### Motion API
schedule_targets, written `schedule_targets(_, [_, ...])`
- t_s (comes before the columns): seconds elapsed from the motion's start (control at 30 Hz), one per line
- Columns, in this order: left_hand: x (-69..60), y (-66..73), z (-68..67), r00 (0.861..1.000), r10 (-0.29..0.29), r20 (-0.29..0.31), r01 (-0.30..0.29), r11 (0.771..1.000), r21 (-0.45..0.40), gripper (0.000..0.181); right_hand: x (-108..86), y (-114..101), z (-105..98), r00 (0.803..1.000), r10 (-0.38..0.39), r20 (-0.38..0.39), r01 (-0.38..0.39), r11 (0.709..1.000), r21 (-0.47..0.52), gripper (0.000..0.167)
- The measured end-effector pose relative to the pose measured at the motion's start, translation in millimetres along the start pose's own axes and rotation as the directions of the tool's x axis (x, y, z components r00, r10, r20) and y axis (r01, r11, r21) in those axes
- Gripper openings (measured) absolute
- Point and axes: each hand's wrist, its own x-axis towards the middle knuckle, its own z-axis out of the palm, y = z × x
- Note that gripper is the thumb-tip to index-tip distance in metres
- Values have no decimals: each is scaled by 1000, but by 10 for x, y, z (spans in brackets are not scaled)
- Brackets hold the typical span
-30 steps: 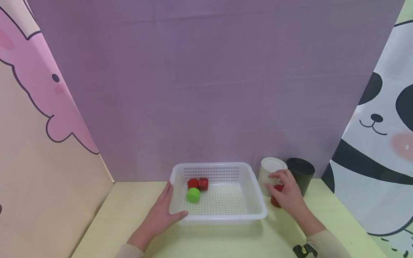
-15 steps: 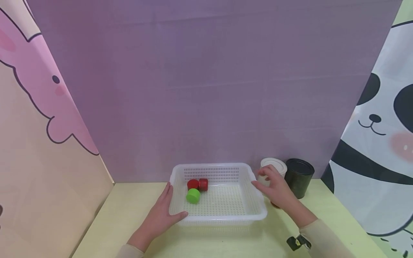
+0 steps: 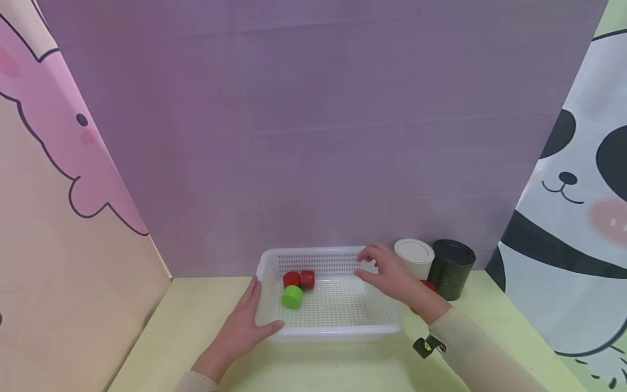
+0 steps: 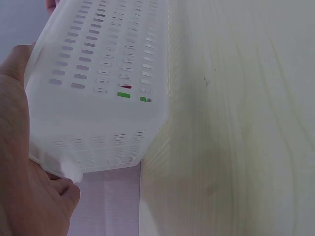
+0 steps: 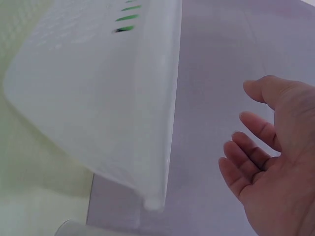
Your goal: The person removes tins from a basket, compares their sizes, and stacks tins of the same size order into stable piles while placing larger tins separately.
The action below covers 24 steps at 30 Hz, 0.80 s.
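Note:
A white perforated plastic basket [image 3: 338, 329] stands on the table. My left hand [image 3: 242, 324] grips its front left corner, the thumb on the front rim and the fingers along the left side. In the left wrist view, fingertips [image 4: 61, 189] show beneath the rim. Inside the basket's left half lie two short red cylinders [image 3: 307, 280] and a bright green cylinder [image 3: 292, 297]. Above the basket's right end hovers my right hand [image 3: 392, 277], fingers loosely bent and nothing between them. Another red object [image 3: 429, 285] is mostly hidden behind the right wrist.
A white lidded can [image 3: 414, 253] and a black lidded can [image 3: 453, 269] stand side by side to the right of the basket, near the purple backdrop [image 3: 313, 136]. The pale wooden table [image 3: 303, 370] extends in front of the basket.
My right hand has moved left, from the red object by the cans to above the basket's right end. The left hand keeps its hold on the basket.

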Motion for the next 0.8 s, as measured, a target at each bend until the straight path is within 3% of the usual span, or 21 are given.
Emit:
schedule_targets(0.3, [-1, 5, -1, 1000, -5, -3, 5, 1000, -15, 127, 241, -111, 84, 996, -16, 87, 12, 999, 45, 21])
schedule_targets(0.53, [3, 16, -15, 1000, -3, -4, 3, 1000, -9, 128, 396, -162, 170, 991, -53, 119, 52, 999, 9, 23])
schedule_targets(0.8, [1, 28, -21, 1000, 4, 4, -4, 1000, 1, 127, 591, -230, 252, 981, -32, 192, 35, 999, -16, 22])
